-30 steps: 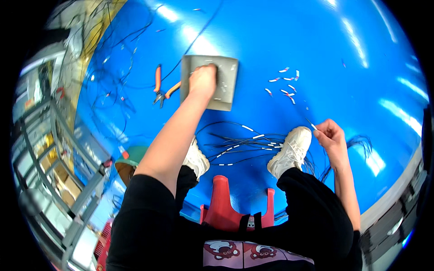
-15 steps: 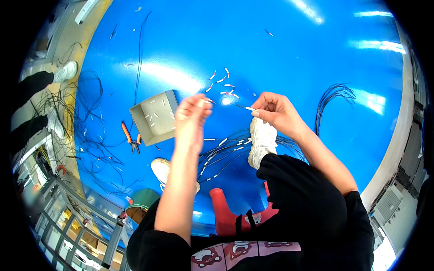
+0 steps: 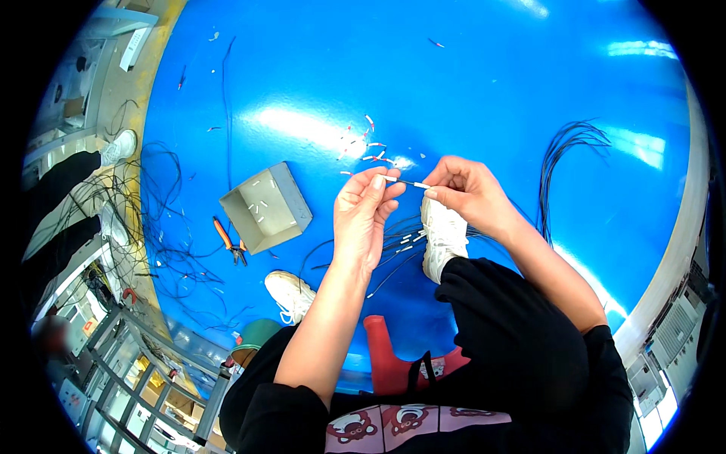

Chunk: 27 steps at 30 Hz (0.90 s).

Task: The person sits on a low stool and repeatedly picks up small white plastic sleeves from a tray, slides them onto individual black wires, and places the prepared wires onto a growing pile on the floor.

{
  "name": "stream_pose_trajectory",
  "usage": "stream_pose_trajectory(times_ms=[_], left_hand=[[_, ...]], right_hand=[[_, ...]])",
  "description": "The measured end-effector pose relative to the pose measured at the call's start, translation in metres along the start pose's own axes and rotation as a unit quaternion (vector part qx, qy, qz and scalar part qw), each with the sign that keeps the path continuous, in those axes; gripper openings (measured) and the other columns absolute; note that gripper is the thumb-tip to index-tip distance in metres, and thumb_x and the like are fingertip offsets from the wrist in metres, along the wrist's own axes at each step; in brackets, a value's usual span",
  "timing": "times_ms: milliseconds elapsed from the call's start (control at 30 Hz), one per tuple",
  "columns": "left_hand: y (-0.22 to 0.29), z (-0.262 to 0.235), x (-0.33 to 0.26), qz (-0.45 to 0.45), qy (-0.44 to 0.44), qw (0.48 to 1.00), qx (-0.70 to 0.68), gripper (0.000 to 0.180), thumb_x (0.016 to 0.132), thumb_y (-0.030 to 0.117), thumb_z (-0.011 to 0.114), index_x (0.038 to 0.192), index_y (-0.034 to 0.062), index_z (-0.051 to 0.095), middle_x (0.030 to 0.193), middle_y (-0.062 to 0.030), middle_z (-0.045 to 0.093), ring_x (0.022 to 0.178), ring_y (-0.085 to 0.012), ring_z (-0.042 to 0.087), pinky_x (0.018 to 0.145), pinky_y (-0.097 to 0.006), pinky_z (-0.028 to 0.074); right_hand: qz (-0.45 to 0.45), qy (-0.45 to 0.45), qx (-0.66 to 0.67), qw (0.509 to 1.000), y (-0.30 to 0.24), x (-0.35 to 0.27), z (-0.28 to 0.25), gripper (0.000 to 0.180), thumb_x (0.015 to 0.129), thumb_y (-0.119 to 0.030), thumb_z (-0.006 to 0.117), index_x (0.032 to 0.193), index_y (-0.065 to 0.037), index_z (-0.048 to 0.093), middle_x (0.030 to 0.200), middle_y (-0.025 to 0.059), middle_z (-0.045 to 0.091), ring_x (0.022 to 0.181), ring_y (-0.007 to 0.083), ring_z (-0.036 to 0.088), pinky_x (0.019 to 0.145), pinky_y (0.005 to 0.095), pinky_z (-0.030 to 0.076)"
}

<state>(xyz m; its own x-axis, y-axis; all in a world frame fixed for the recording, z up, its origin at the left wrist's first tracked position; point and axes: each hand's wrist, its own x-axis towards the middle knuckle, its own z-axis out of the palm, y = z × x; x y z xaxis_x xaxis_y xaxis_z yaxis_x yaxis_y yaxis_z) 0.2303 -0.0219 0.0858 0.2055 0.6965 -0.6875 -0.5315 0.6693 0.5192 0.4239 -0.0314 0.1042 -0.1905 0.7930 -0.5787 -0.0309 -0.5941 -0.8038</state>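
My left hand (image 3: 367, 212) pinches a small white tube (image 3: 389, 178) between thumb and fingertip, at the end of a thin black wire (image 3: 407, 182). Closed on the same wire, my right hand (image 3: 470, 193) grips it beside a second white tube (image 3: 421, 185). The short stretch of wire runs level between the two hands. Below them a bundle of black wires (image 3: 401, 240) with white tubes on it passes under my right shoe (image 3: 443, 236). Several short white pieces with red ends (image 3: 376, 158) lie on the floor beyond my left hand.
A grey open box (image 3: 291, 198) holding a few white tubes stands at left, beside orange-handled pliers (image 3: 224, 234). Tangled black wires (image 3: 162, 234) spread near another person's shoes (image 3: 119, 147). More black wires (image 3: 546, 170) lie at right. A green bucket (image 3: 255, 340) and red stool (image 3: 382, 348) are close to me.
My left hand has come rightward to the wire's end, close to my right hand, and a white tube now shows there. The right hand keeps its pinch. The whole view has shifted slightly.
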Motion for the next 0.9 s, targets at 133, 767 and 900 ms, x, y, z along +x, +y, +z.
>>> stream_pose_trajectory(times_ms=[133, 767, 900], left_hand=[[0.0, 0.003, 0.0, 0.003, 0.002, 1.0, 0.017, 0.016, 0.094, 0.015, 0.061, 0.106, 0.0036, 0.061, 0.106, -0.0129, 0.068, 0.087, -0.0156, 0.069, 0.066, -0.024, 0.056], [0.016, 0.001, 0.002, 0.046, -0.07, 0.971, 0.223, 0.014, 0.092, 0.008, 0.062, 0.104, 0.0017, 0.063, 0.098, -0.0058, 0.065, 0.087, -0.0119, 0.062, 0.08, -0.026, 0.051], [0.019, 0.0, 0.003, 0.066, -0.083, 0.95, 0.293, 0.013, 0.092, 0.008, 0.062, 0.103, 0.0019, 0.064, 0.093, -0.0037, 0.065, 0.082, -0.0108, 0.061, 0.076, -0.025, 0.05]], right_hand=[[-0.002, 0.006, -0.002, 1.0, 0.0, -0.002, -0.003, 0.005, 0.087, -0.003, 0.065, 0.087, -0.001, 0.061, 0.073, -0.0013, 0.059, 0.066, 0.0035, 0.053, 0.057, 0.0224, 0.042], [0.005, -0.008, -0.049, 0.999, -0.001, -0.001, -0.006, 0.002, 0.091, 0.0, 0.061, 0.093, 0.0, 0.061, 0.08, 0.003, 0.065, 0.074, 0.0044, 0.06, 0.063, 0.0208, 0.046], [-0.017, 0.006, -0.09, 0.996, -0.004, -0.003, -0.005, 0.002, 0.088, 0.0, 0.063, 0.09, 0.0, 0.062, 0.079, 0.0025, 0.062, 0.071, 0.0058, 0.058, 0.062, 0.0225, 0.046]])
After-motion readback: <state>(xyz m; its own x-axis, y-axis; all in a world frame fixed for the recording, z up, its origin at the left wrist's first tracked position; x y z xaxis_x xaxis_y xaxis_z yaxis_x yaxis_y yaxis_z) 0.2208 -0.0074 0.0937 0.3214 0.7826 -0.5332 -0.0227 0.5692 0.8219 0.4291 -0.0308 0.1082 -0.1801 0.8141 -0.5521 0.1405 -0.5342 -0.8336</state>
